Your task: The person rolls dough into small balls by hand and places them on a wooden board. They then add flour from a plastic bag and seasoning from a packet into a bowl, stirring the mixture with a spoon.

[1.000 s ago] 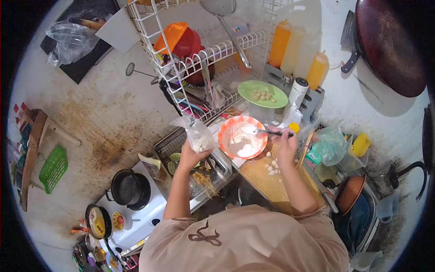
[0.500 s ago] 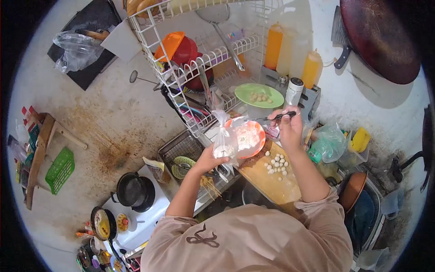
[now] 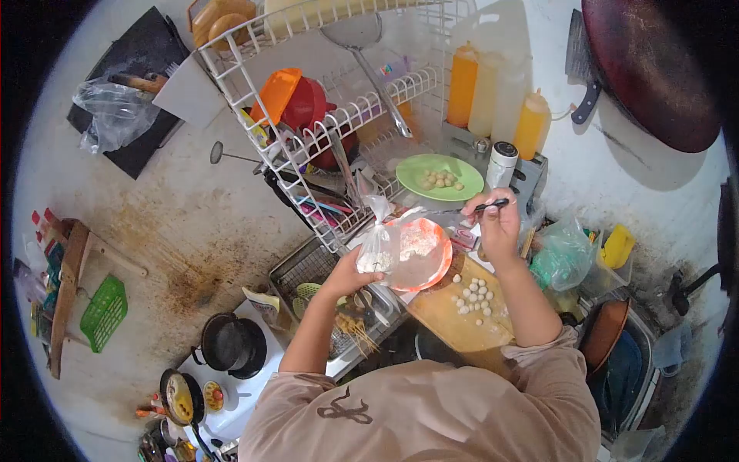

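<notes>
My left hand [image 3: 348, 276] is closed around a clear plastic bag [image 3: 376, 248] with white powder in its bottom. Right beside the bag is an orange-rimmed bowl [image 3: 446, 260] with more white powder spread in it. In my right hand [image 3: 500, 228], the fingers pinch a black-handled utensil [image 3: 493, 205] above the bowl's right side; its far end is hard to make out. Several small white dough balls [image 3: 475, 296] lie on a wooden board [image 3: 435, 314] below the bowl. Behind, a green plate [image 3: 416, 171] carries several more balls.
A white wire dish rack [image 3: 289, 142] rises behind my left hand. Sauce bottles [image 3: 463, 85] and a white shaker [image 3: 502, 163] stand at the back. The sink [image 3: 643, 400] is at right; a black pot [image 3: 225, 341] and frying pan [image 3: 182, 396] sit at left.
The utensil has swung so less of it shows over the bowl, and my right hand has shifted slightly. The bag still hangs beside the bowl. The whole view has tilted a little.
</notes>
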`<control>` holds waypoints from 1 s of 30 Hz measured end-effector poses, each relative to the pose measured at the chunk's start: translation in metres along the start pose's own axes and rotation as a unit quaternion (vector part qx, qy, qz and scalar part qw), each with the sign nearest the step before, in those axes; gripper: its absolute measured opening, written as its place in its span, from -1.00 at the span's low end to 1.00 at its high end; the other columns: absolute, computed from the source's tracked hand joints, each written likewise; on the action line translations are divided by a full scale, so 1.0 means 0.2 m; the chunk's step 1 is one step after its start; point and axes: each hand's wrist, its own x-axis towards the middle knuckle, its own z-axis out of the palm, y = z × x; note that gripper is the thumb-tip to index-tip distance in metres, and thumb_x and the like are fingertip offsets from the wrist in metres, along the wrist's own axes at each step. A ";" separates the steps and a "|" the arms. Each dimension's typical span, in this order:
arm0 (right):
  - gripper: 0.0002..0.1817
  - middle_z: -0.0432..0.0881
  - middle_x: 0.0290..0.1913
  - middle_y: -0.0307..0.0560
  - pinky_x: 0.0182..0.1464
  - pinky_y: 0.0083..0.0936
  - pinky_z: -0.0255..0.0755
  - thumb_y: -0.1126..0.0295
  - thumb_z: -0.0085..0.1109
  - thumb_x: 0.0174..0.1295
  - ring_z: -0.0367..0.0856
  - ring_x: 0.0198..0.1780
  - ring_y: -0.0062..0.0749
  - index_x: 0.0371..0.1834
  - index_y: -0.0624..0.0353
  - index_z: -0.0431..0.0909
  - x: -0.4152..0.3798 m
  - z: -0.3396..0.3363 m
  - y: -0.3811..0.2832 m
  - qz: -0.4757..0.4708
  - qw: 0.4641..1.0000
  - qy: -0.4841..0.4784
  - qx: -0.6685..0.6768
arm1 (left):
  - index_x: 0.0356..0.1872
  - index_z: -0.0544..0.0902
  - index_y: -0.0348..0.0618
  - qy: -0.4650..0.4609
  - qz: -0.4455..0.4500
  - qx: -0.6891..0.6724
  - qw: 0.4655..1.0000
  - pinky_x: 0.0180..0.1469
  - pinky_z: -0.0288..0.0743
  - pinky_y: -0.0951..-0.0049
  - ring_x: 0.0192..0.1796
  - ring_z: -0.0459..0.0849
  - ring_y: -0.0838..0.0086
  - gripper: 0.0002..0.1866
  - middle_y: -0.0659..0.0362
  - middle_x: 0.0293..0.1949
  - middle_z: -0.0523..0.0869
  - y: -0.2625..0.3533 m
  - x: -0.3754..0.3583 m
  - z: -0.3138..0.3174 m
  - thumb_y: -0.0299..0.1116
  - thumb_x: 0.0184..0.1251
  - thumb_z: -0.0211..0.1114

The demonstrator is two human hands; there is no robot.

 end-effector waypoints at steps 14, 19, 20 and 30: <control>-0.93 0.55 -0.35 -0.01 -0.29 -0.61 0.33 0.41 -0.19 0.36 0.38 -0.40 -0.57 -0.17 0.08 0.18 0.05 0.03 0.04 0.024 0.989 -0.148 0.019 | 0.07 0.42 -0.28 -0.017 0.011 0.092 0.996 0.04 0.34 0.47 -0.06 0.50 0.52 -0.32 0.17 -0.10 0.58 -0.06 0.11 -0.09 -0.41 -0.19 0.48; -0.94 0.54 -0.36 -0.02 -0.31 -0.62 0.32 0.42 -0.21 0.36 0.36 -0.40 -0.58 -0.18 0.10 0.19 0.08 0.04 0.02 0.052 0.989 -0.133 0.026 | 0.01 0.45 -0.28 -0.013 0.003 0.092 0.996 0.01 0.35 0.49 -0.09 0.51 0.51 -0.33 0.17 -0.15 0.60 0.02 0.11 -0.09 -0.39 -0.25 0.51; -0.95 0.54 -0.36 -0.02 -0.31 -0.62 0.32 0.43 -0.21 0.36 0.36 -0.40 -0.59 -0.18 0.10 0.19 0.07 0.06 0.03 0.041 0.992 -0.117 0.028 | 0.00 0.45 -0.28 -0.011 -0.001 0.084 0.996 0.00 0.35 0.50 -0.10 0.52 0.51 -0.33 0.17 -0.16 0.60 0.02 0.11 -0.08 -0.38 -0.27 0.52; -0.81 0.55 -0.34 -0.05 -0.31 -0.65 0.34 0.30 -0.15 0.36 0.37 -0.42 -0.62 -0.14 0.17 0.20 -0.11 0.22 0.12 0.066 0.997 -0.037 -0.016 | -0.07 0.42 -0.23 0.017 0.011 0.157 0.987 -0.09 0.43 0.49 -0.18 0.56 0.51 -0.34 0.17 -0.24 0.60 0.08 0.12 -0.07 -0.45 -0.34 0.53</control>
